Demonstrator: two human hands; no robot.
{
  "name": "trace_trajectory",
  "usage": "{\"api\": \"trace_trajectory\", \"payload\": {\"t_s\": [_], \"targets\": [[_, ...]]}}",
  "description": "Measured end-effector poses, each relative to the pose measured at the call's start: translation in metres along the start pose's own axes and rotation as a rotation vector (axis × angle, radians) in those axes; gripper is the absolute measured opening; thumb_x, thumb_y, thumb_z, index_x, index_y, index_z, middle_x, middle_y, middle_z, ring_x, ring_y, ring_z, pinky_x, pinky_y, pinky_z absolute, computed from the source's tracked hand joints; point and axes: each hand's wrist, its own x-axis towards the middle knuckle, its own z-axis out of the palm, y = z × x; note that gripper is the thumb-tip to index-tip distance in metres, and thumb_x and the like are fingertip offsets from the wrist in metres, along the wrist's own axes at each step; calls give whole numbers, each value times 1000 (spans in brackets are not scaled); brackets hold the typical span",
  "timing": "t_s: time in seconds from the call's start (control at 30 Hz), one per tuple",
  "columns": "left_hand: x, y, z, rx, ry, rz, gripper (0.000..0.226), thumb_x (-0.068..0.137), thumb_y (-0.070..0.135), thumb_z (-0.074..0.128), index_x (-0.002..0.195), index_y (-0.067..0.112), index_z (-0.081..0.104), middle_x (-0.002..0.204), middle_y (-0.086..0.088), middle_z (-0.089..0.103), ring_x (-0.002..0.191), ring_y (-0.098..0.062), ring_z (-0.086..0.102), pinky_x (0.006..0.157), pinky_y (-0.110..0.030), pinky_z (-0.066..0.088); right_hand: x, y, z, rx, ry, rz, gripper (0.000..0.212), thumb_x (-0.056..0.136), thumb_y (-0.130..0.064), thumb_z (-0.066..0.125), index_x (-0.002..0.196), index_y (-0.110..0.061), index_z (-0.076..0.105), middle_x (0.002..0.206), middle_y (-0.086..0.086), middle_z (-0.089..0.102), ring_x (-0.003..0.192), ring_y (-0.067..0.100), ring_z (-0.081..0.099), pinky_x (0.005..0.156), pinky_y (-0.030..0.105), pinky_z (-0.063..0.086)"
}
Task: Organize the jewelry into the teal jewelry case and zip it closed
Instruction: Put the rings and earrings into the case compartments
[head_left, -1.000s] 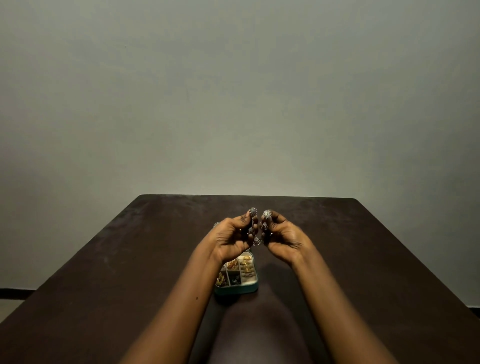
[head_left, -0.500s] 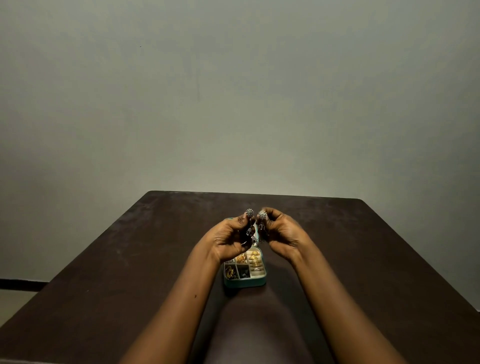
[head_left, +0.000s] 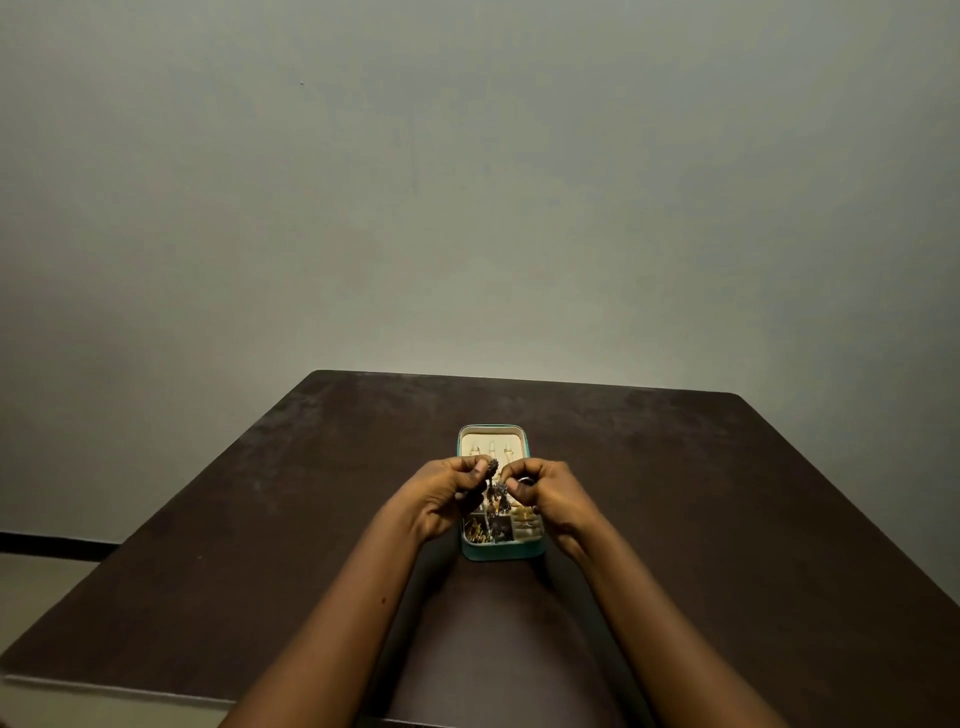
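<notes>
Two hands (head_left: 445, 494) (head_left: 551, 493), two earrings (head_left: 492, 464) (head_left: 501, 488), one case (head_left: 501, 555)

Teal case (head_left: 500, 555), cream-lined, holds gold pieces (head_left: 475, 530); earrings (head_left: 500, 488) are silvery, table (head_left: 260, 519) dark brown.

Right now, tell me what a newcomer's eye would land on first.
The two hands together mid-table: the left hand and right hand pinch silvery dangling earrings between them. Right beneath sits the open teal case, its compartments holding gold pieces, on a dark brown table.
</notes>
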Motion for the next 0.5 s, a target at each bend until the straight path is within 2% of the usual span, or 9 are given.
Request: {"api": "trace_trajectory", "payload": {"t_s": [0.1, 0.2, 0.4, 0.5], "targets": [[1, -5, -2, 15, 43, -31, 18, 92, -2, 50, 82, 6, 61, 71, -4, 62, 64, -10, 55, 56, -19, 50, -1, 7, 1, -40, 19, -5, 32, 84, 15, 50, 66, -9, 61, 88, 10, 64, 94, 23, 58, 80, 30, 50], [2, -9, -3, 34, 67, -53, 15, 92, -2, 50, 84, 6, 61, 78, -7, 59, 72, -13, 55, 55, -20, 55, -1, 12, 2, -64, 36, 3, 34, 84, 15, 50, 65, -10, 61, 88, 7, 63, 102, 26, 56, 87, 36, 50], [3, -14, -1, 70, 97, -61, 16, 93, -1, 50, 81, 6, 59, 78, -7, 57, 72, -13, 55, 52, -18, 54, -1, 18, 1, -100, 68, -28, 35, 84, 15, 50, 63, -11, 60, 77, -1, 61, 90, 19, 56, 71, 22, 48], [4, -14, 1, 97, 109, -54, 17, 93, -2, 49, 81, 6, 59, 77, -7, 56, 70, -12, 54, 50, -18, 53, 0, 20, 1, -122, 94, -41, 36, 84, 16, 50, 61, -11, 59, 78, 0, 62, 88, 18, 56, 66, 19, 46]]}}
